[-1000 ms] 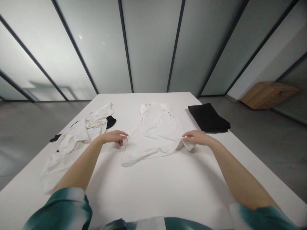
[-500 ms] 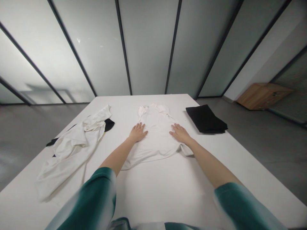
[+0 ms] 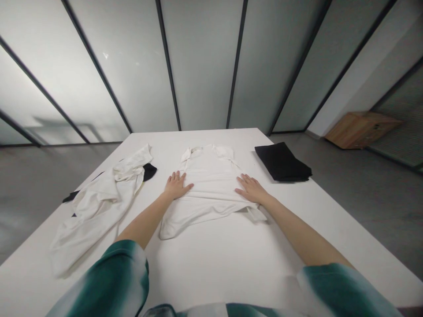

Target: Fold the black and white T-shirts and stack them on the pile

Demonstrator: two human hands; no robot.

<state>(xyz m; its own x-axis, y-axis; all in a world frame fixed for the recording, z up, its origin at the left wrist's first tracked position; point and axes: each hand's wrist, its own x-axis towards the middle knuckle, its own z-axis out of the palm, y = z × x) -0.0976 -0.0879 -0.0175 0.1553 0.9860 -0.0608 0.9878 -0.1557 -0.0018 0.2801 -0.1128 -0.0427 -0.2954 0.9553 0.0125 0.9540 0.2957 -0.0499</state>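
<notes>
A white T-shirt lies spread on the white table in front of me, its collar and sleeves toward the far edge and its hem toward me. Flat on its left side rests my left hand, fingers spread. My right hand presses flat on the right side, its fingers also stretched out. Creases run across the cloth between the two hands. The hem is uneven, with a bunched corner near my right wrist.
To the left, a loose heap of white clothing lies with a black piece showing beneath it. A folded black garment sits at the table's right edge. Frosted glass panels stand behind the table; a wooden cabinet is at right.
My left hand has slid left and slightly toward me, drawing the shirt wider. My right hand has shifted slightly toward me. The shirt's far end lies flatter and its lower left corner reaches farther left.
</notes>
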